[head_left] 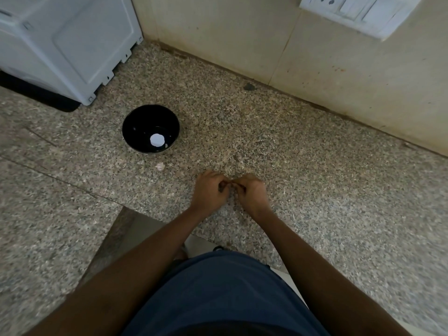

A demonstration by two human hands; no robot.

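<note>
Home kitchen, speckled granite counter [303, 166], tiled wall [242, 32], switchboard [358, 13], white appliance [72, 40]

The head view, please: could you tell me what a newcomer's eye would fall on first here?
First, the left hand and right hand, meeting over the middle of the speckled counter, their fingers curled together around a small piece too tiny to identify. Next, the black bowl to their upper left, with a white round thing lying inside, in front of a white appliance.

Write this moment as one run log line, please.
left hand: pinches small item | right hand: pinches it too | black bowl: white piece inside, left of hands
</note>
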